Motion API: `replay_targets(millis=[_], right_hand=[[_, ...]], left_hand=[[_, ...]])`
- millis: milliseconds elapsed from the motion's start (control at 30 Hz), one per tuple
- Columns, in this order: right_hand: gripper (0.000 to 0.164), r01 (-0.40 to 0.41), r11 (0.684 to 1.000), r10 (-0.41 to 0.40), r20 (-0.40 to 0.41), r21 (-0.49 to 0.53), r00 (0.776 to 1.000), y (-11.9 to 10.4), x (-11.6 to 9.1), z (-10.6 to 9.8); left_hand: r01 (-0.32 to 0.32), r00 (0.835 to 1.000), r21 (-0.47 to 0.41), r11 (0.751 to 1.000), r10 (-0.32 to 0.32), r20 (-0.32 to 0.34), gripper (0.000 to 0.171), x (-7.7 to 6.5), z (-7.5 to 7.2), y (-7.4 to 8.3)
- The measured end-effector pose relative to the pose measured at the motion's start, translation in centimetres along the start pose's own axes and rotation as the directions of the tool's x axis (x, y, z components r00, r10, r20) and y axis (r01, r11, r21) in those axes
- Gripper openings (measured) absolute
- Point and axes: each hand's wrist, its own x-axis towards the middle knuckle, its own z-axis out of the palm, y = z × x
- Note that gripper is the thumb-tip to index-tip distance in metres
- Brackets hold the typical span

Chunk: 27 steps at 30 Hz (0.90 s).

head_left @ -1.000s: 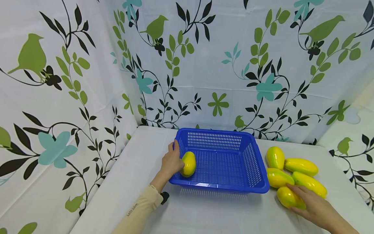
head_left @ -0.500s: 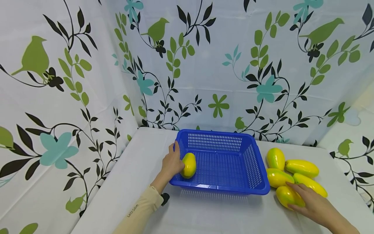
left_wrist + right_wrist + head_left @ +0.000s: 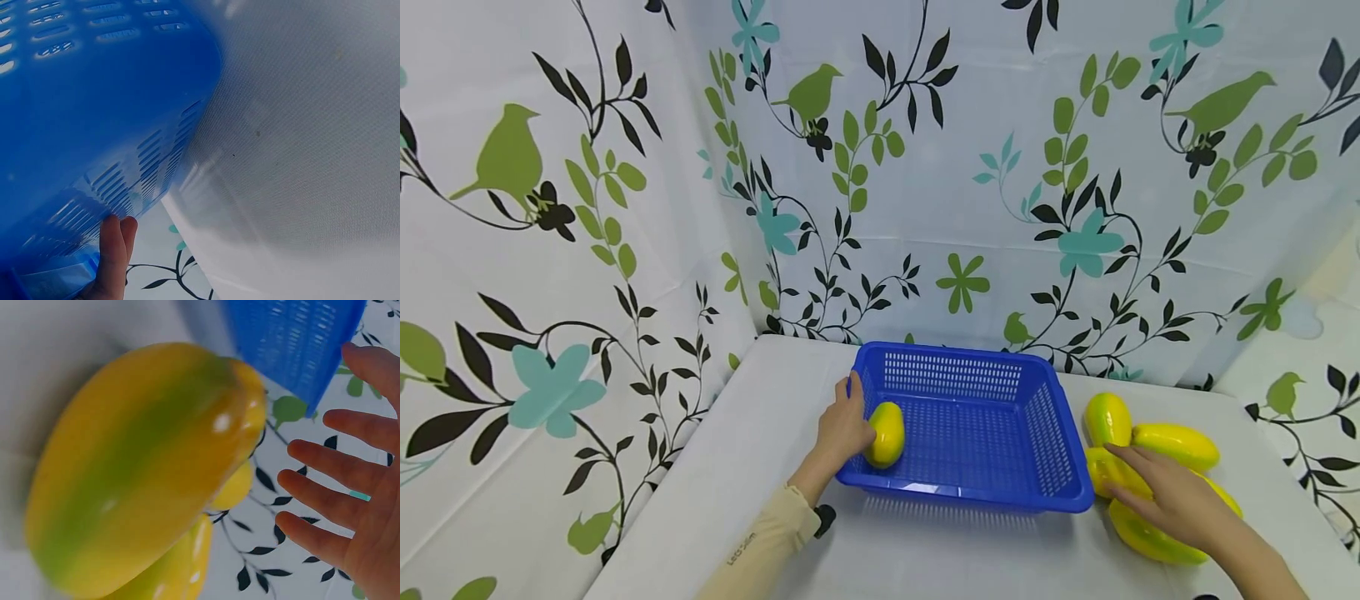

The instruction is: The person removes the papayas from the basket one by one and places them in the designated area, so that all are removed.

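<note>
My left hand [image 3: 844,427] grips the left rim of a blue plastic basket [image 3: 970,493], some fingers lying along its slotted outer wall in the left wrist view. One yellow-green mango [image 3: 887,435] lies inside, close to that hand. To the right of the basket is a cluster of several mangoes on the white-covered table. Over this cluster my right hand [image 3: 1180,500] hovers with fingers extended, partly hiding the middle mango [image 3: 1103,471]. Spread, straight fingers show in the right wrist view, apart from the large front mango [image 3: 134,469].
At the back of the cluster lie an upright-looking mango [image 3: 1107,419] and a sideways one [image 3: 1180,444], near the basket's right wall. A white curtain [image 3: 887,208] printed with birds and leaves hangs behind and beside the table [image 3: 940,558].
My right hand has come off the front mango and moved up and forward over the cluster, fingers straightened. The front mango has turned to lie lengthwise. My left hand stays on the basket.
</note>
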Motion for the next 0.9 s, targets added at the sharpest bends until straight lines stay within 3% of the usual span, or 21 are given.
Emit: replay_targets(millis=[200,400,733,900], right_hand=[[0.064,0.05,0.999,-0.049,-0.022,0.02,0.999,-2.8,2.7,-1.1],[0.064,0.127,0.991,-0.125,-0.03,0.049,0.992,-5.7,5.1,-0.7],[0.059,0.223,0.971,-0.22,-0.05,0.082,0.974,-9.2,7.6,-0.1],[0.058,0.229,0.968,-0.226,-0.042,0.103,0.973,-10.6,8.7,0.2]], left_hand=[[-0.008,1.0,-0.002,1.0,0.008,-0.009,0.094,-0.1,-0.3,-0.2],[0.013,1.0,0.007,1.0,-0.013,-0.012,0.096,-0.2,-0.2,-0.4],[0.011,1.0,0.036,0.999,-0.012,0.012,0.098,-0.2,0.1,0.3],[0.009,1.0,0.062,0.998,-0.009,0.004,0.097,0.0,0.0,0.2]])
